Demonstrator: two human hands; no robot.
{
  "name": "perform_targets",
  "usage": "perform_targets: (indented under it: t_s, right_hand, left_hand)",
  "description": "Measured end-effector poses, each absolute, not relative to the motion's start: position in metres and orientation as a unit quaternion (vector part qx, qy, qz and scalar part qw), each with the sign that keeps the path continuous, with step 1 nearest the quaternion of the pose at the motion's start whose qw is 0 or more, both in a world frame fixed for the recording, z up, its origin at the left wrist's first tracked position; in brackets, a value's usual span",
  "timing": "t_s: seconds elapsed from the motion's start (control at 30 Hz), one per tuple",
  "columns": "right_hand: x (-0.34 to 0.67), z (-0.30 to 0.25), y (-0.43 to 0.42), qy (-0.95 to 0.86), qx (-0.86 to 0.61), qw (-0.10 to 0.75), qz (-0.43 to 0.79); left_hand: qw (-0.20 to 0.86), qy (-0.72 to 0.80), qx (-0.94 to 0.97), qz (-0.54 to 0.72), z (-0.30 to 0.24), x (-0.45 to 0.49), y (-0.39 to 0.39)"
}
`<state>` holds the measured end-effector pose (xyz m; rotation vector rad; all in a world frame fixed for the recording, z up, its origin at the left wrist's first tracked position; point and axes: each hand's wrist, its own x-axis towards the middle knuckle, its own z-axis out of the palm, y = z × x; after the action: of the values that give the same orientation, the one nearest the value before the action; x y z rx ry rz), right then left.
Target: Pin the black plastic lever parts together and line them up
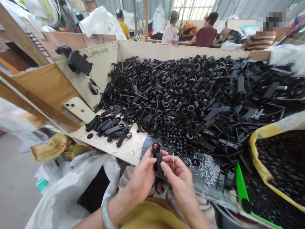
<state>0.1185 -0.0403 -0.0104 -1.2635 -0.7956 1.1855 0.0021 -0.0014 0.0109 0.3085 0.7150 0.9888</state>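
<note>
Over the bin (181, 51), left grip (142, 174) closed on black plastic clip (157, 162), right grip (178, 179) pinching metal pin (173, 160)

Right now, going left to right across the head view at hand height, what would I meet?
White plastic sack → left hand holding a black plastic part → right hand pinching a metal pin → pile of small metal pins → yellow-rimmed sack of black parts
</note>
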Motion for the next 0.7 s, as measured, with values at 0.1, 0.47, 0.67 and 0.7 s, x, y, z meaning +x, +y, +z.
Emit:
perform_targets:
  t_s: [0.1,0.47,0.67,0.7]
  right_hand:
    - [0.114,-0.016,-0.038,-0.320,-0.550,0.577,0.513]
    - [0.109,-0.016,-0.036,-0.297,-0.545,0.587,0.520]
    - [0.114,-0.019,-0.036,-0.329,-0.572,0.567,0.492]
    - [0.117,-0.018,-0.036,-0.355,-0.592,0.550,0.470]
  left_hand:
    - [0.801,0.338,0.160,0.468,0.009,0.000,-0.003]
    - [0.781,0.358,0.205,0.468,0.000,0.004,-0.010]
    - [0.738,0.400,0.316,0.442,-0.015,0.003,-0.012]
    - [0.728,0.404,0.340,0.437,-0.018,0.003,-0.012]
